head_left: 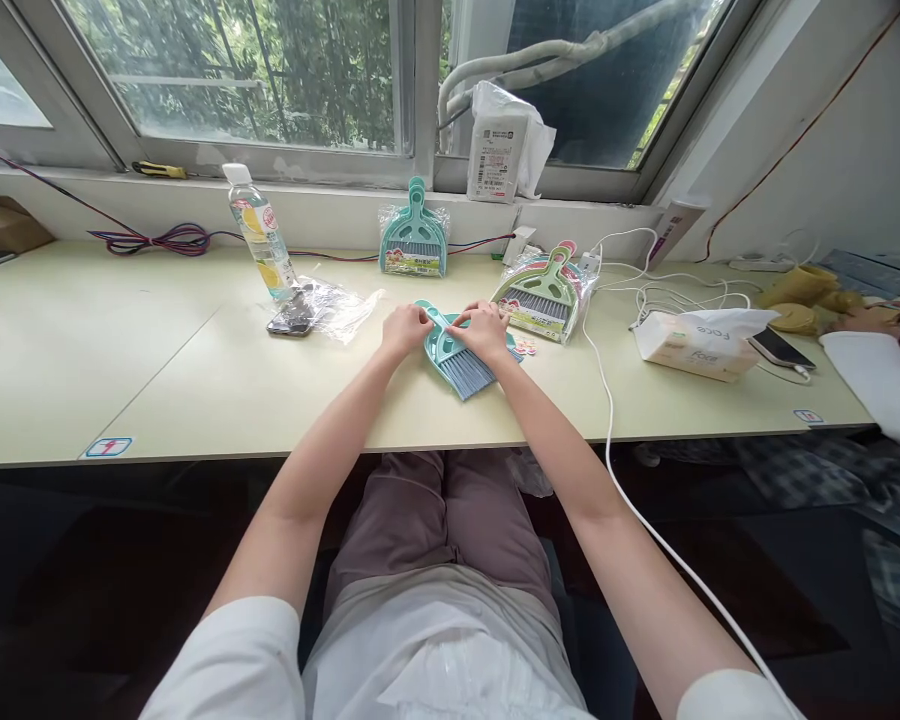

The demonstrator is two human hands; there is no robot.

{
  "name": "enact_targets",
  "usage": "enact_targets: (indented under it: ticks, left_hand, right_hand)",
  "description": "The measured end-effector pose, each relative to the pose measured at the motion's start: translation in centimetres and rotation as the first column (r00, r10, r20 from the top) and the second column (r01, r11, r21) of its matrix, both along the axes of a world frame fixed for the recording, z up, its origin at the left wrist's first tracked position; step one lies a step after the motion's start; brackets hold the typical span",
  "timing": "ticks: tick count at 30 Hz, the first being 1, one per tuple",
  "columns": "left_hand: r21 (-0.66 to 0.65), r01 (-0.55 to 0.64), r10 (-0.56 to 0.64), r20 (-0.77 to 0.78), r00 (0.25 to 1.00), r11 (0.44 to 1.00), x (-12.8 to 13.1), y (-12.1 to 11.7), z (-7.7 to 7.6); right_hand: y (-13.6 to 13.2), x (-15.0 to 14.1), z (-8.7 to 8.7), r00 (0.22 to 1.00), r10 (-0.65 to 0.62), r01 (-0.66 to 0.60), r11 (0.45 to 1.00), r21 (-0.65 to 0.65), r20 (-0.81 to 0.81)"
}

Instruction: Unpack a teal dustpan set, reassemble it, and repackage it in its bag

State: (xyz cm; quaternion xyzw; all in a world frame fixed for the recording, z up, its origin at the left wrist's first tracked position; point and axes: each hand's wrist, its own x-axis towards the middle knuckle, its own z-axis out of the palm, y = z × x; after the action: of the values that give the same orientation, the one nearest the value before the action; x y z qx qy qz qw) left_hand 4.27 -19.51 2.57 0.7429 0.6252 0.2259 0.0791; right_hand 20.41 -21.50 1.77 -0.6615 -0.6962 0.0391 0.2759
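Right now, both hands are on a teal dustpan (436,348) with a grey-bristled brush (466,373) nested in it, lying near the front edge of the pale tabletop (217,390), straight ahead of the person's lap. Over on the handle side, the left hand (406,330) has its thumb and forefinger pinching at the dustpan's handle end. And across the upper part goes the right hand (483,332), fingers bent over the pan, thumb against the handle area; how firmly they grip, I can't tell. The bristles point down toward the table edge, slightly to the right.

Just beside the right hand sit some small colourful stickers (525,348), and right behind it a wrapped green set (547,290) lies in clear plastic, pink showing underneath. Further back, a wrapped teal set (415,238) stands upright against the wall below the window. Off to the left we have crumpled plastic (341,308) beside a dark phone (291,318), with a drink bottle (259,232) standing behind them. Out right, a tissue box (701,345) sits among white cables, and beyond it comes another person's white sleeve (874,380) at the table edge.
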Motion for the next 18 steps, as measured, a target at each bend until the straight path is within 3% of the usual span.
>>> enact_targets:
  ticks: [7, 12, 18]
  left_hand:
    - [-0.016, -0.013, 0.013, 0.006, 1.000, 1.000, 0.0, 0.0, 0.0]
    - [0.015, -0.033, 0.034, -0.010, 0.999, 0.999, 0.0, 0.1, -0.1]
    - [0.012, -0.045, 0.045, -0.016, 0.999, 0.999, -0.2, 0.3, -0.3]
  right_hand:
    - [-0.1, 0.9, 0.8, 0.991, 0.002, -0.008, 0.999, 0.041, 0.136]
    - [-0.4, 1.0, 0.9, 0.987, 0.078, -0.070, 0.996, -0.061, 0.143]
    - [-0.4, 1.2, 0.9, 0.979, 0.050, -0.040, 0.998, -0.055, 0.196]
